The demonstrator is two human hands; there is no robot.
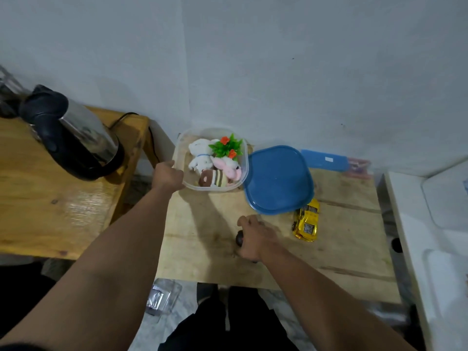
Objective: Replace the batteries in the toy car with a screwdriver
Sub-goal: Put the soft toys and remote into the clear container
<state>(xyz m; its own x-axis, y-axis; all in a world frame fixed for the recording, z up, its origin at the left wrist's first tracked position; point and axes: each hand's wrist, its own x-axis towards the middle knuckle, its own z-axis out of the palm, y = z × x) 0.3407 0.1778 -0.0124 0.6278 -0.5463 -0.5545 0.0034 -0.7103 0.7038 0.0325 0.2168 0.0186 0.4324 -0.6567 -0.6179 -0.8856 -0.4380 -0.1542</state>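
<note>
A shiny yellow toy car (307,221) stands on the small wooden table (342,249), just right of my right hand (254,236). My right hand is closed around a dark rounded handle (239,238) that looks like the screwdriver; its shaft is hidden under the hand. My left hand (167,174) grips the left rim of a clear plastic container (239,182) holding small plush toys and a plastic plant. No batteries are visible.
The container's blue lid (277,179) lies between the container and the car. A blue flat box (325,160) sits at the back by the wall. A steel kettle (76,138) stands on the wooden table to the left. A white surface (430,224) borders the right.
</note>
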